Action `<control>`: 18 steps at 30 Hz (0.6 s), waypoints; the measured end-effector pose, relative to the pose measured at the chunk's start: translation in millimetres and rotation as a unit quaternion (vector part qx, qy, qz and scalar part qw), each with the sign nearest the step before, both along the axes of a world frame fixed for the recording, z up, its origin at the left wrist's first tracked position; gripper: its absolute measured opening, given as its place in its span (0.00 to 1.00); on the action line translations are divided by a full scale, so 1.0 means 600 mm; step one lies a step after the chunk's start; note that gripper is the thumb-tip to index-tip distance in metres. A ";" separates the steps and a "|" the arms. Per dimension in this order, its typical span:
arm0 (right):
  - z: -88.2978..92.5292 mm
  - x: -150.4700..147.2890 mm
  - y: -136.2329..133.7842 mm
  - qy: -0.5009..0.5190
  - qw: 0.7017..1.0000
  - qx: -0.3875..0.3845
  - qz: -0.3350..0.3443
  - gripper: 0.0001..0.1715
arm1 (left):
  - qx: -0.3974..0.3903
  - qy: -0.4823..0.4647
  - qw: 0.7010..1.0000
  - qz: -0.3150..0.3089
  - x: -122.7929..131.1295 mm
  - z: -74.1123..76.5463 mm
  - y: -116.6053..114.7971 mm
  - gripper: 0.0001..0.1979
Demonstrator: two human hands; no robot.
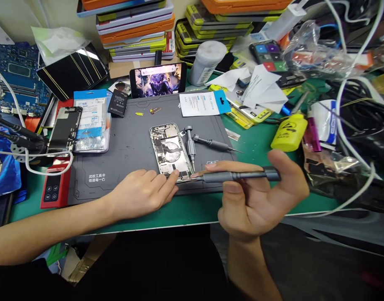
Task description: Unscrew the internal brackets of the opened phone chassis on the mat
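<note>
An opened phone [170,149] with its back off lies on a grey work mat [123,146]. My left hand [144,192] rests on the mat, its fingertips pressed against the phone's lower edge. My right hand [257,196] grips a grey screwdriver [235,176] held nearly level, its tip at the phone's lower right corner. Two more screwdrivers [190,146] [215,144] lie on the mat just right of the phone.
A phone showing a video [158,79] stands at the mat's far edge. A detached screen [64,128] and blue packet [92,119] lie to the left, with a red pad [55,188]. A yellow bottle [288,131], papers, cables and stacked cases crowd the right and back.
</note>
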State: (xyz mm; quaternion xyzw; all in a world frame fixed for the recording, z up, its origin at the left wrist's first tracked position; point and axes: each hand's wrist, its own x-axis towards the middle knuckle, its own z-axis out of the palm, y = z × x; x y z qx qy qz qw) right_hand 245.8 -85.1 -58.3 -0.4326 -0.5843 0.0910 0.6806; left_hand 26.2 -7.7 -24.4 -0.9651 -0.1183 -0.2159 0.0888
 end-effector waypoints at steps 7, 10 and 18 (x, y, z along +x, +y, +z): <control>0.009 -0.007 0.001 0.029 0.999 -0.010 -0.024 0.39 | -0.001 -0.002 1.000 0.002 0.001 0.002 -0.001 0.15; 0.010 -0.008 0.001 0.035 0.999 -0.011 -0.026 0.39 | -0.008 0.001 1.000 0.002 0.001 0.004 -0.001 0.15; 0.009 -0.011 -0.001 0.033 0.997 -0.021 -0.060 0.40 | -0.016 0.015 1.000 0.000 -0.002 0.008 -0.002 0.15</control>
